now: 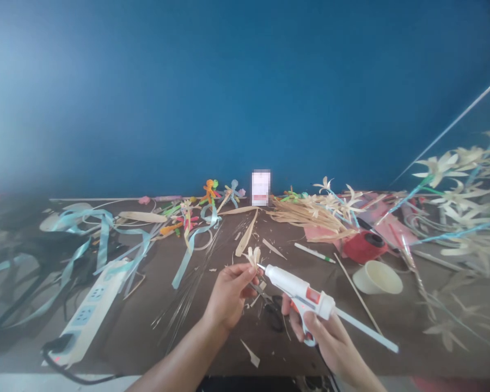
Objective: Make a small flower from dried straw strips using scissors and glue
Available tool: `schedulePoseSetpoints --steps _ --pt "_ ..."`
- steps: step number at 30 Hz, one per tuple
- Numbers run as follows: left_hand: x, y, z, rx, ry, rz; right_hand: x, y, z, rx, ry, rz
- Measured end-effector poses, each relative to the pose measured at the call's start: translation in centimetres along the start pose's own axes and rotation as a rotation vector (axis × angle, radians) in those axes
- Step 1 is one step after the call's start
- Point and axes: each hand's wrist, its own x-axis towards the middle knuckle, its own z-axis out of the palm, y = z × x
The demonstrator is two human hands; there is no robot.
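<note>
My left hand (233, 288) pinches a small pale flower (253, 256) that looks made of dried leaf strips, its petals pointing up. In my right hand (324, 335) is a white glue gun (296, 286) with an orange trigger, its fingers wrapped round the handle. The gun's metal nozzle meets the flower's base, close to my left fingertips; whether it touches I cannot tell. A long glue stick (367, 330) juts from the gun's back end. Beneath the hands lie dark-handled scissors (273, 314), partly hidden, among leaf scraps.
A white power strip (92, 310) with a plugged cord lies left, near light-blue ribbon (188, 256). Dried strips (310, 215) are piled at the back. To the right are a paper cup (378, 277), a red roll-like object (363, 247), a thin stick (357, 294) and finished flowers (441, 169).
</note>
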Motion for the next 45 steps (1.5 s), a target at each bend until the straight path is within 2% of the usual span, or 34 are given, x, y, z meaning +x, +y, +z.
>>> schedulePoseSetpoints --steps 8,16,22,29,45 --pt "-0.2 0.2 0.1 -0.031 -0.037 -0.028 0.1 -0.5 -0.2 -0.091 -0.002 0.002" --pt "-0.1 0.2 -0.1 -0.07 -0.036 -0.055 -0.6 0.5 -0.8 -0.199 0.106 0.043" --pt "-0.3 0.1 -0.1 -0.032 -0.03 -0.046 -0.8 0.4 -1.0 -0.216 0.135 0.016" --pt "-0.3 0.3 0.0 -0.018 -0.041 -0.051 -0.9 0.1 -1.4 -0.259 0.037 -0.005" --pt "-0.4 0.2 -0.2 0.022 -0.058 -0.027 -1.0 0.2 -1.1 -0.302 0.174 -0.052"
